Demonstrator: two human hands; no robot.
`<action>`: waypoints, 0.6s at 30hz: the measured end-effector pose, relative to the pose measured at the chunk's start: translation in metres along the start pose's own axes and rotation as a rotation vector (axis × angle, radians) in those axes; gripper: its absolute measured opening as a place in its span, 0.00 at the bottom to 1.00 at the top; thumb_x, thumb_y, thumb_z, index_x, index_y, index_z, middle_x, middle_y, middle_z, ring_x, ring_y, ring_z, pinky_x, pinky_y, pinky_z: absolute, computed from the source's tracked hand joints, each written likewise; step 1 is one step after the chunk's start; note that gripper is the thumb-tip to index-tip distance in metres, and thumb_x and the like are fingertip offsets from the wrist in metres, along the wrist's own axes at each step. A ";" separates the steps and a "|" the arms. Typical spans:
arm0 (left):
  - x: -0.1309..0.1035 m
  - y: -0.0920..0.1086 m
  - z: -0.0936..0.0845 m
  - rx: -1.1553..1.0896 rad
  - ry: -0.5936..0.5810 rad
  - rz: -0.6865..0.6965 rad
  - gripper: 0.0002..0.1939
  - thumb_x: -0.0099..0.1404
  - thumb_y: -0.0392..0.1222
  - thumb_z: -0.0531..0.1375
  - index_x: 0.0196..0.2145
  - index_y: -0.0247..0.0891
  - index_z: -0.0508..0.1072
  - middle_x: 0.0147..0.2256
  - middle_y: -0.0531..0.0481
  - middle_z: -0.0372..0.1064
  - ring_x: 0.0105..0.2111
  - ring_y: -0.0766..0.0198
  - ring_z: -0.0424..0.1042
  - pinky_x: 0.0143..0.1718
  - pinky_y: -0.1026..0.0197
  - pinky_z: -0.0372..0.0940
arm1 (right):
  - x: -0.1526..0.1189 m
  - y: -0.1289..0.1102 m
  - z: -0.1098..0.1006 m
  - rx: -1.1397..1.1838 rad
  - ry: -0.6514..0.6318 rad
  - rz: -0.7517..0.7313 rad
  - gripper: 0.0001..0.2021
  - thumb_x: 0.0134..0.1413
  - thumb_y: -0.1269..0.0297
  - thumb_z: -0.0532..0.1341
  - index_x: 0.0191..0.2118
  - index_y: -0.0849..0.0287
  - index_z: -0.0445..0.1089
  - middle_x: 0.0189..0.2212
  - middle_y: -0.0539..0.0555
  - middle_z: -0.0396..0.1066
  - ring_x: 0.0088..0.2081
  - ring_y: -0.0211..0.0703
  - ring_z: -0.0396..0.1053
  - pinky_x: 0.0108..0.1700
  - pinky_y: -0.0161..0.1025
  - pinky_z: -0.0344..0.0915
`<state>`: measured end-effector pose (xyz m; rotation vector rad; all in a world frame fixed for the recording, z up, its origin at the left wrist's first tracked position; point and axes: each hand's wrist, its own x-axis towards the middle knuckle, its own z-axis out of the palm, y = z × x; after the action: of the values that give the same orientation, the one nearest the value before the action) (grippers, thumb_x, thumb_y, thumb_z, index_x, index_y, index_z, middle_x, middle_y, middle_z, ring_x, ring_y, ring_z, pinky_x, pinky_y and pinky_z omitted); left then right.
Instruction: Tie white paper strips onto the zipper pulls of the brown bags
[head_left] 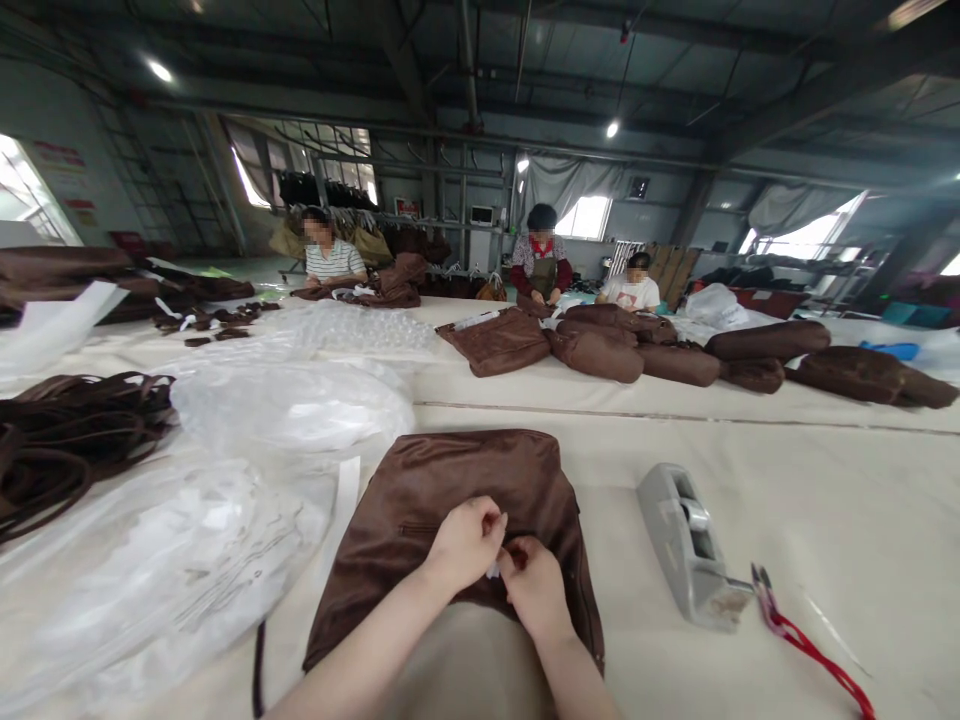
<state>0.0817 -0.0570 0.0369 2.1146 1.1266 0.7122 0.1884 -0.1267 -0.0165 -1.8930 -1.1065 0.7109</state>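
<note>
A dark brown bag (480, 465) lies flat on the pale table, its near end against the person's body. Both of my hands are over its middle, close together. My left hand (469, 540) is closed, its thumb and fingers pinched near the short zip line on the bag. Just to its right, my right hand (534, 585) is closed too, fingertips curled inward. A small white piece (493, 570) shows between the hands; which fingers grip it is hard to tell.
Right of the bag stand a grey tape dispenser (690, 550) and red-handled snips (780, 620). Clear plastic bags (172, 560) and brown straps (82, 430) lie left. Stuffed brown bags (600, 350) line the far side, where three people sit or stand.
</note>
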 end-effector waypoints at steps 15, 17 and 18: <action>0.029 -0.028 0.004 0.163 -0.092 0.200 0.05 0.55 0.42 0.62 0.30 0.41 0.74 0.35 0.52 0.69 0.31 0.67 0.69 0.35 0.66 0.64 | -0.004 0.003 -0.007 -0.521 0.087 -0.236 0.06 0.55 0.68 0.54 0.30 0.58 0.67 0.27 0.54 0.74 0.31 0.42 0.72 0.31 0.34 0.57; 0.027 -0.024 0.002 0.237 -0.131 0.243 0.07 0.54 0.43 0.64 0.31 0.41 0.75 0.37 0.52 0.68 0.33 0.66 0.69 0.38 0.64 0.65 | -0.002 0.008 -0.010 -0.540 0.098 -0.183 0.08 0.57 0.65 0.54 0.30 0.58 0.68 0.27 0.55 0.74 0.30 0.43 0.72 0.30 0.35 0.57; 0.027 -0.021 0.002 0.296 -0.145 0.263 0.07 0.54 0.43 0.64 0.32 0.42 0.75 0.37 0.51 0.68 0.34 0.65 0.70 0.39 0.63 0.65 | -0.001 0.011 -0.010 -0.542 0.097 -0.165 0.09 0.58 0.64 0.54 0.30 0.58 0.68 0.27 0.56 0.74 0.30 0.44 0.73 0.30 0.35 0.57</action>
<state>0.0860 -0.0251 0.0244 2.5535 0.9307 0.5213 0.2006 -0.1346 -0.0202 -2.2139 -1.4771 0.2303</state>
